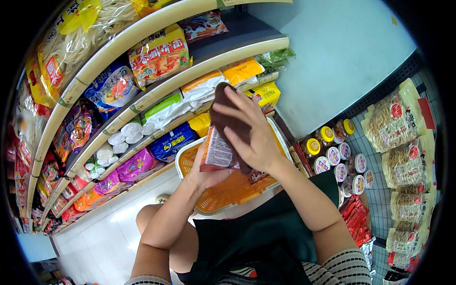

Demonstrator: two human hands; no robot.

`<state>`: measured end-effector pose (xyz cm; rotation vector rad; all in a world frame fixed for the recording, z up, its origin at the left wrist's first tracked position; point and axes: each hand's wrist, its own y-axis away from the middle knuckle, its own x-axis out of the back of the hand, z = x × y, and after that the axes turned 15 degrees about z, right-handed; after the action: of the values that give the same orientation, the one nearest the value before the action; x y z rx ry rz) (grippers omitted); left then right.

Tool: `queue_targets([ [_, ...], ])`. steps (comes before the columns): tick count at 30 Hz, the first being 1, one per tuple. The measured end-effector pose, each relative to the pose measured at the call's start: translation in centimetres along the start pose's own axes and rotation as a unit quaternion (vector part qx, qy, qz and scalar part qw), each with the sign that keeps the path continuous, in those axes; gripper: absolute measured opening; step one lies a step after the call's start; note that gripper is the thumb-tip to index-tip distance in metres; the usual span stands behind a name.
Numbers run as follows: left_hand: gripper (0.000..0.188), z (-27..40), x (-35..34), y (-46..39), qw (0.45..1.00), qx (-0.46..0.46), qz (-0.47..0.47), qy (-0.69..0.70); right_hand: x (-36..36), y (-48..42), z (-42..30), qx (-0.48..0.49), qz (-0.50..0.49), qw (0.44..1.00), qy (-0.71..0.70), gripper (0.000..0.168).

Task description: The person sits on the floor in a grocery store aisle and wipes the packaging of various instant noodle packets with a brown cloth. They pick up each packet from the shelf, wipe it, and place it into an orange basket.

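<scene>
A printed food packet [218,149] rests in my left hand [203,174], whose fingers go under it and are partly hidden. Across the packet's upper face lies a dark brown cloth [229,119]. My right hand [251,133] presses flat on the cloth with its fingers spread. Below both hands an orange plastic basket [213,199] with a white rim stands on the floor. Inside the basket, near its right side, a small reddish-brown packet [257,177] shows under my right wrist.
Curved-looking shelves [167,83] at the left hold bagged noodles [162,57] and other packets. Lidded plastic jars [322,165] stand at the right beside a wire rack with hanging bags of dried food [395,124]. A pale wall panel [320,67] rises ahead. My knee [149,217] is near the basket.
</scene>
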<state>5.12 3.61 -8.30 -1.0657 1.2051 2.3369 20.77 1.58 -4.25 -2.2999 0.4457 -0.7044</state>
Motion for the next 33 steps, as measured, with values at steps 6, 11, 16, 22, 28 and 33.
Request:
queue_targets([
  [6,0.049,0.0,0.8,-1.1,0.993,0.017,-0.113,-0.036,1.0,-0.4,3.9,-0.316,0.109,0.941,0.054,0.033],
  [11,0.039,-1.3,0.1,-4.2,0.987,-0.029,0.014,-0.16,4.3,-1.0,7.5,-0.346,0.241,0.906,-0.014,0.033],
  [16,0.04,-6.8,5.1,-10.8,0.945,-0.052,0.191,-0.259,6.7,-1.1,6.0,-0.345,0.244,0.906,-0.029,0.031],
  [22,0.057,-19.8,15.3,-19.7,0.853,-0.345,0.241,-0.31,8.1,-0.5,5.3,-0.364,0.218,0.904,-0.052,0.029],
  [28,0.085,-25.1,23.8,-23.5,0.668,-0.326,0.319,-0.588,10.0,-0.4,4.7,-0.413,0.245,0.87,-0.111,0.028],
  [33,0.084,-25.1,22.8,-24.2,0.674,-0.246,0.336,-0.609,11.9,-0.4,5.0,-0.471,0.239,0.837,-0.142,0.028],
])
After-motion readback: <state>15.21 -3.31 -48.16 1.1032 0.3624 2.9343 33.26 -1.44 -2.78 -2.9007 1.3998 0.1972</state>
